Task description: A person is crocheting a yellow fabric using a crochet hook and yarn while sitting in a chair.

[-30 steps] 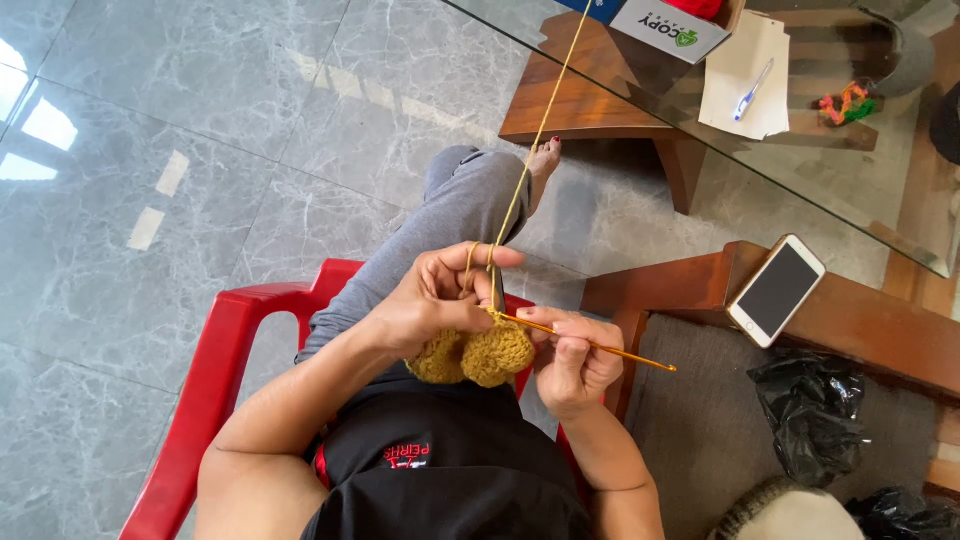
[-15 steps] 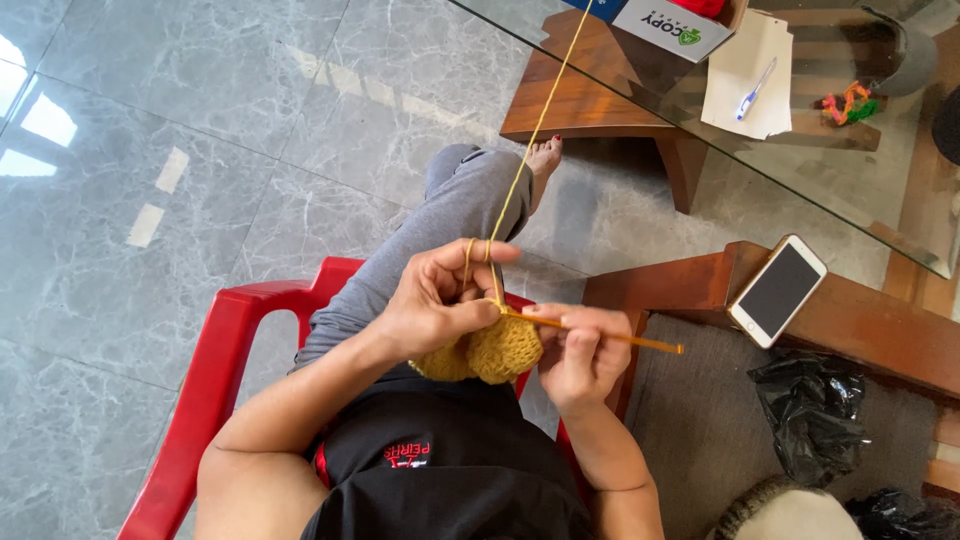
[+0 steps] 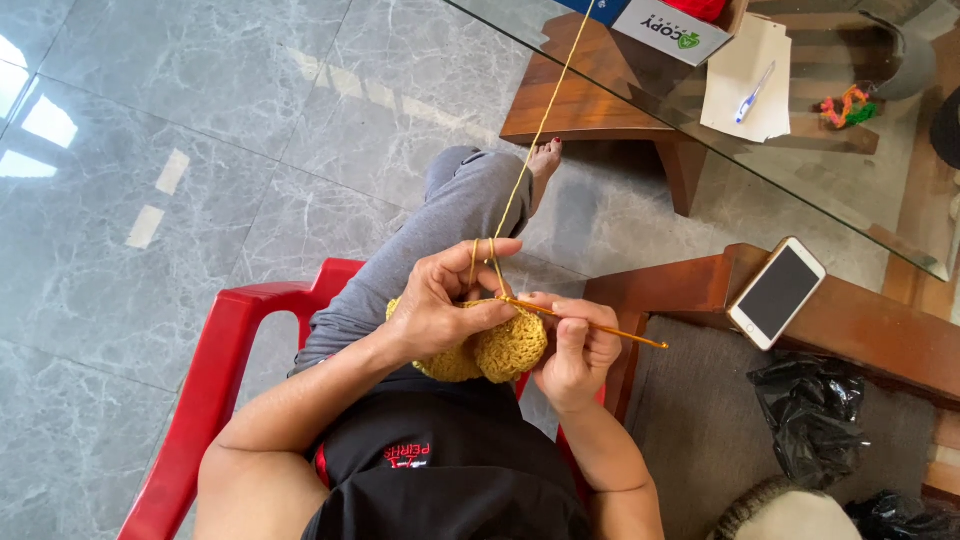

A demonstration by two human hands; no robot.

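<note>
A single head-worn camera looks almost straight down from above a seated person. The person's own chest and shoulders fill the bottom edge, with both forearms reaching up toward the middle of the frame. The left hand (image 3: 440, 305) and right hand (image 3: 572, 350) sit near the centre, close to the lens. Farther off, the grey marble floor (image 3: 200, 150) fills the left side, and a glass surface (image 3: 800, 170) crosses the upper right corner.
</note>
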